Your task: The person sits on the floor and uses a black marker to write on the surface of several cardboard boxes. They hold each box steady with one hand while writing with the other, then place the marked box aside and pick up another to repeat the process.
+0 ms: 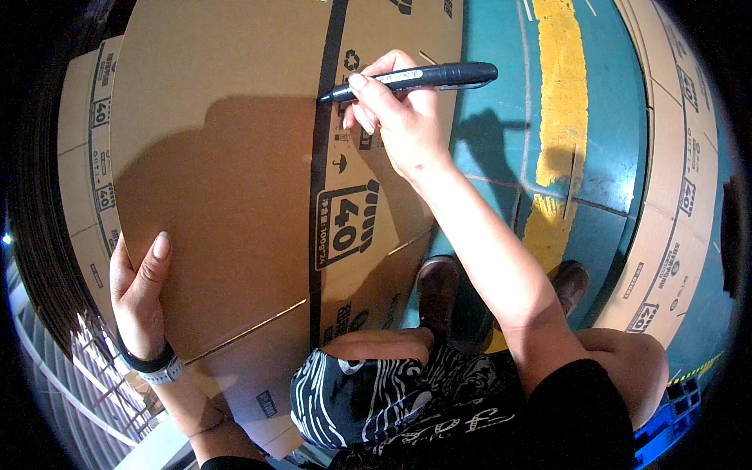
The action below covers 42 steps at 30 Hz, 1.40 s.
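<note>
A large flat brown cardboard sheet [227, 180] with black printing lies in front of me, propped against my raised knee. My right hand [407, 117] pinches a black marker pen [439, 76], whose tip meets the dark printed band [323, 141] running along the sheet. The pen's thick end points right, past the sheet's edge. At the sheet's left edge, my left hand [141, 290] grips the cardboard with the thumb on top; its other fingers are mostly hidden behind the edge. A watch with a pale strap circles my left wrist.
More printed cardboard sheets [86, 149] are stacked beyond the left edge, and others [674, 172] lie on the right. The green floor [486, 188] carries a worn yellow stripe [560, 94]. A blue slatted object [677, 423] sits at lower right. My shoes rest on the floor below.
</note>
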Motion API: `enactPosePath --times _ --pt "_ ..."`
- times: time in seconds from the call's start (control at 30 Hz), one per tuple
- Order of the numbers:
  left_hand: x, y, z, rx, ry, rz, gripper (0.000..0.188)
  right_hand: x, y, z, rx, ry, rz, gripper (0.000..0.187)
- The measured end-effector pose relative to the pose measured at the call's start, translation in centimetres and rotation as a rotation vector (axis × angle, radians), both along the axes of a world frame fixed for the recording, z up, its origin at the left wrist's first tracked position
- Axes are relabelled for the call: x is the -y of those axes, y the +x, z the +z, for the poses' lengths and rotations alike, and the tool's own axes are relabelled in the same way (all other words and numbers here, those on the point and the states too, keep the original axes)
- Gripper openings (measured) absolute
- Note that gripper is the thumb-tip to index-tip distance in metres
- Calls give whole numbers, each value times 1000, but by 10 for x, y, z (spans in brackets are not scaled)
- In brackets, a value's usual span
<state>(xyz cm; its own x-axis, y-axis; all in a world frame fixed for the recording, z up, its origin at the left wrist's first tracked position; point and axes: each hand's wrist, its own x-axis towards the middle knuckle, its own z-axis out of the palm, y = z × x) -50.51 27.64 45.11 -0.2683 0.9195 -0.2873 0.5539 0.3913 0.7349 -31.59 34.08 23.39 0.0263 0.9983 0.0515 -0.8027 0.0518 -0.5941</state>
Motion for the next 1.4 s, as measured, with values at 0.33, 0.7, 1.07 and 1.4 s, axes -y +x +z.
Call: enactPosePath --times 0.33,0.7,1.07,1.4 --pt "0 3 0 -10 -22 -37 39 -4 2 0 59 6 -34 18" --pt "1 1 0 -13 -3 -37 41 -9 4 0 7 5 -42 18" --pt "1 2 -1 73 9 4 41 -12 7 4 91 -2 -48 12" --pt "0 3 2 21 -12 3 44 -18 8 0 25 21 -60 17"
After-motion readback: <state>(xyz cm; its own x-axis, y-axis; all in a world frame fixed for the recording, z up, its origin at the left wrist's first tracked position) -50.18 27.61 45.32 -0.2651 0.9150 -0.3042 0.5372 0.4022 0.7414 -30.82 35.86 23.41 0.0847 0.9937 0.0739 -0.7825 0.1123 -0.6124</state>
